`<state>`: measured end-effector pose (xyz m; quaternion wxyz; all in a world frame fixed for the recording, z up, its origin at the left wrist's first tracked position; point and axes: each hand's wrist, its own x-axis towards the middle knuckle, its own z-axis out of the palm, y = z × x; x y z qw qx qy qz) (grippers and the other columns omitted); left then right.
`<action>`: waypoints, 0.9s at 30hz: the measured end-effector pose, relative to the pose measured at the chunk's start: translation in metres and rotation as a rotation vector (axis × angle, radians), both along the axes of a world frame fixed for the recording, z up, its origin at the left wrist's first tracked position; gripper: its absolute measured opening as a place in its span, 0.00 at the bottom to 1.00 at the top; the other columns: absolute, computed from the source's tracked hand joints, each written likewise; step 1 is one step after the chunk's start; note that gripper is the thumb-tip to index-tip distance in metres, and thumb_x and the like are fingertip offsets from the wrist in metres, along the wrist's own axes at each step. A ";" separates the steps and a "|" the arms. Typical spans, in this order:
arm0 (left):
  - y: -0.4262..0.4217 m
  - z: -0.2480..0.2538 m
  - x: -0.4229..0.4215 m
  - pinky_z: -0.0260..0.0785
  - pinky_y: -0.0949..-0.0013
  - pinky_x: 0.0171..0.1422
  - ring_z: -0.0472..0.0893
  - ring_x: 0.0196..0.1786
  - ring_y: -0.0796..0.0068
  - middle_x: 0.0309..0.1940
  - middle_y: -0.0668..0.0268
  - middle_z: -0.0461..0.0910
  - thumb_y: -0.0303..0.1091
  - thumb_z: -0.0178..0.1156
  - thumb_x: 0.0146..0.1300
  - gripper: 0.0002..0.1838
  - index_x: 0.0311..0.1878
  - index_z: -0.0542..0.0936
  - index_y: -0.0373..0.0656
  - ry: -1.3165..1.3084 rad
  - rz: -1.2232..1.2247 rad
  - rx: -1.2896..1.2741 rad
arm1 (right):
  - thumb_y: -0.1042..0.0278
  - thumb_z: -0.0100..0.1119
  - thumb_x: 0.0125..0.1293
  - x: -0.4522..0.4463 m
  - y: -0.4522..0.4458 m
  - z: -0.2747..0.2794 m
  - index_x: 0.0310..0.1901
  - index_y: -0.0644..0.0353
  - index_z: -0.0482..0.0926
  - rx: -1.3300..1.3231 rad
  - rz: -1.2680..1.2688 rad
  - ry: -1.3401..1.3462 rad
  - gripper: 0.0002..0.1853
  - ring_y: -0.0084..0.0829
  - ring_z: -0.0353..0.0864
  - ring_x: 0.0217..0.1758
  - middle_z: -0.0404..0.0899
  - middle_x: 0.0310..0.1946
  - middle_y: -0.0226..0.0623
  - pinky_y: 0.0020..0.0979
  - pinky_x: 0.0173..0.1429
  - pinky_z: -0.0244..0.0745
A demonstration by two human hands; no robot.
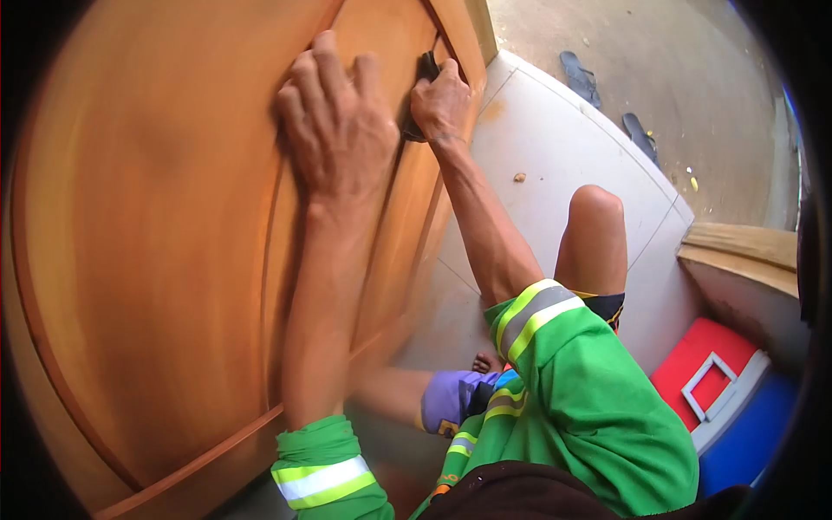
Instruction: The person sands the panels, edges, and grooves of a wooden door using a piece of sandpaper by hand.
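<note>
A brown wooden door (147,217) with raised panels and grooved mouldings fills the left side of the view. My left hand (338,121) rests on its face, fingers a little bent and apart, with nothing seen in them. To the right of it, my right hand (440,100) is closed around a black object (426,66) against the door near its edge. The fingers cover most of this object, so its kind cannot be made out. Both forearms come out of green sleeves with reflective bands.
Pale floor tiles (555,156) lie beside the door, with a small brown crumb (519,177) on them. Beyond the tile edge are two dark flip-flops (581,78). A red, white and blue cooler box (706,360) stands at the lower right, below a wooden frame piece (745,245).
</note>
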<state>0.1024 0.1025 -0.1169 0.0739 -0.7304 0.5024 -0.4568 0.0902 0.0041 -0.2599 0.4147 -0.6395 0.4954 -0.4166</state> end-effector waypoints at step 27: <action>-0.002 0.018 -0.019 0.69 0.60 0.57 0.77 0.56 0.63 0.62 0.64 0.78 0.30 0.56 0.66 0.09 0.48 0.81 0.50 0.166 -0.052 -0.063 | 0.69 0.57 0.64 0.005 -0.049 -0.021 0.54 0.68 0.72 -0.058 0.120 0.082 0.19 0.67 0.81 0.51 0.82 0.45 0.69 0.59 0.57 0.74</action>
